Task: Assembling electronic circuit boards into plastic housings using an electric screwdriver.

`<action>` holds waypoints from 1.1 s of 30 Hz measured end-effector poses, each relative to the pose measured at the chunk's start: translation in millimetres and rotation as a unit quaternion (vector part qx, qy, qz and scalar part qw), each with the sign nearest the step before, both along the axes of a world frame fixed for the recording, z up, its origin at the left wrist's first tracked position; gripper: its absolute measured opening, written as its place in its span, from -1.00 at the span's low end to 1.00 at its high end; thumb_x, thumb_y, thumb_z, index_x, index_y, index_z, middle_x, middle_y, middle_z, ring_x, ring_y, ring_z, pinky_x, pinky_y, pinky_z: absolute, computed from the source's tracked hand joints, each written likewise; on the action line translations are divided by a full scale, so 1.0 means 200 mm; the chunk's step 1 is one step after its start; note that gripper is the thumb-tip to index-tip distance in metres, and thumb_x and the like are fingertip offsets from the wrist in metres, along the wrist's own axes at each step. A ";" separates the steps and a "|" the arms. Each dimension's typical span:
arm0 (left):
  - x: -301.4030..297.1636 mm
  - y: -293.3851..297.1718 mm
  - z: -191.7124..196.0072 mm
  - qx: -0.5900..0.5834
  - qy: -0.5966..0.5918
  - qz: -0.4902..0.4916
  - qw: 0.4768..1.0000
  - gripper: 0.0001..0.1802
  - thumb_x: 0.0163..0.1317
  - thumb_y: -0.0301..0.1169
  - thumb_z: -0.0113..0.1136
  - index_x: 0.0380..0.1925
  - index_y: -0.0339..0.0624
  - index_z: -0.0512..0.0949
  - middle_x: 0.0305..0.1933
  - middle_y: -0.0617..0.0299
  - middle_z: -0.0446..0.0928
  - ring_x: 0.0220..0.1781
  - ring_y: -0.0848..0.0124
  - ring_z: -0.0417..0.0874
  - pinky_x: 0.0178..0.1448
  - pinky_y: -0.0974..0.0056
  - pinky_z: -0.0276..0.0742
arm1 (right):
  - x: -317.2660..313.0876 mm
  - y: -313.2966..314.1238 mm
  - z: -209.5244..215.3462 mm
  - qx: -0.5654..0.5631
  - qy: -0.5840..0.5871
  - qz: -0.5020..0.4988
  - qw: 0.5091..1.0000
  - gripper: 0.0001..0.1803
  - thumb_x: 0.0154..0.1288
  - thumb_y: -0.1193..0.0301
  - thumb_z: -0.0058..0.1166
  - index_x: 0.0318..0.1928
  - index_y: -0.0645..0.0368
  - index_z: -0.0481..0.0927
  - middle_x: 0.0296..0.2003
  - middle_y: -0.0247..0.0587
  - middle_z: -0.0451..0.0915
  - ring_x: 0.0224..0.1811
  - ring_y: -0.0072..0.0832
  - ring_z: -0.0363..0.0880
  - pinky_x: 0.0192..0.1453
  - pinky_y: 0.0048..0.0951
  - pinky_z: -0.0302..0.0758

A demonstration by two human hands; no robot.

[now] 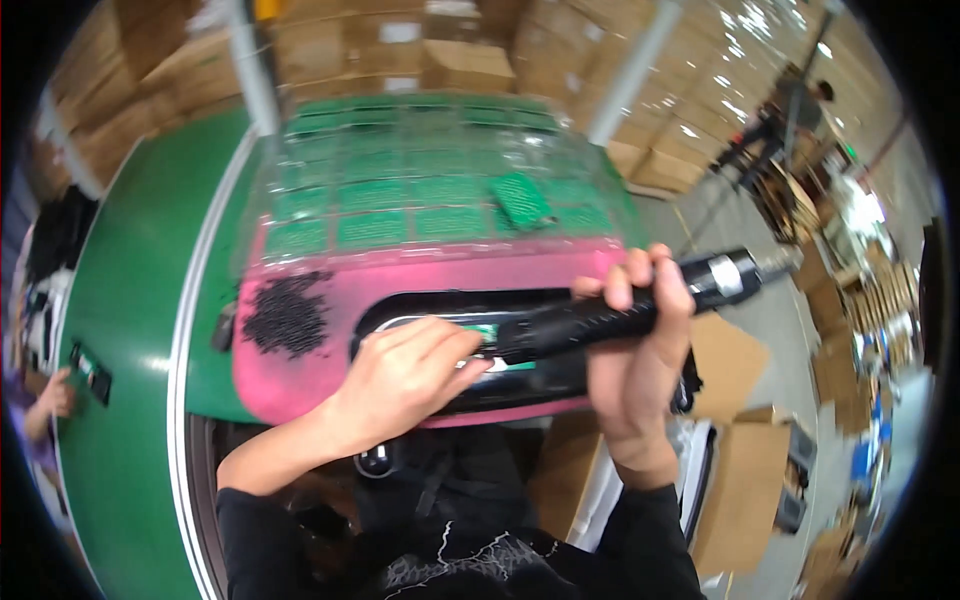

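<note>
A black electric screwdriver (580, 325) lies slanted in my right hand (640, 365), whose fingers wrap round its body. Its front end points left, and its cable end points to the upper right. My left hand (410, 375) is closed in a pinch beside that front end; what the fingertips hold, if anything, is hidden. Beneath both hands, a long glossy black housing (450, 302) rests on a pink mat (420, 275). Part of a small green circuit board (520, 366) shows inside it near my left fingertips. A pile of small black screws (287, 315) sits on the mat's left side.
Behind the mat stand clear plastic trays (430, 165) with green boards, one loose board (522, 200) on top. A green conveyor (130, 330) runs at left, where another person's hand (58, 395) is near a dark part (90, 373). Open cardboard boxes (740, 490) stand at right.
</note>
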State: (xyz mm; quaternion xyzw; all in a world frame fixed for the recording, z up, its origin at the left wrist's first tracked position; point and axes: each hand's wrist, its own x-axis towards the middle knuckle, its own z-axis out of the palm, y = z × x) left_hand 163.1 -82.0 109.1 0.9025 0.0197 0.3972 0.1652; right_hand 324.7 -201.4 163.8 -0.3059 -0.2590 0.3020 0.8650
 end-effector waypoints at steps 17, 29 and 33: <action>0.12 0.02 -0.06 -0.211 0.097 -0.156 0.960 -0.77 0.17 -0.40 0.29 -0.29 -0.35 0.52 -0.35 0.00 0.56 -0.27 0.01 0.61 -0.21 0.08 0.52 | 0.09 -0.07 -0.10 0.012 -0.065 0.031 0.997 -0.38 0.45 -0.09 -0.15 0.24 0.14 0.25 -0.08 -0.30 0.32 -0.15 -0.50 0.37 0.09 -0.22 0.38; 0.14 0.06 -0.08 -0.072 0.031 -0.110 0.991 -0.80 -0.11 -0.55 0.38 -0.42 -0.27 0.59 -0.48 0.14 0.58 -0.38 0.17 0.64 -0.27 0.19 0.54 | 0.07 -0.01 -0.07 0.090 -0.127 0.063 0.986 -0.20 0.41 -0.23 -0.28 0.30 0.22 0.19 -0.07 -0.22 0.27 -0.27 -0.40 0.33 -0.07 -0.24 0.32; 0.14 0.09 -0.06 -0.160 0.019 -0.111 0.981 -0.80 -0.11 -0.71 0.26 -0.41 -0.31 0.59 -0.46 0.11 0.61 -0.38 0.22 0.68 -0.29 0.23 0.58 | 0.09 -0.02 -0.05 0.076 -0.145 0.065 0.984 -0.24 0.40 -0.22 -0.30 0.24 0.20 0.24 -0.07 -0.21 0.28 -0.41 -0.46 0.32 -0.26 -0.35 0.30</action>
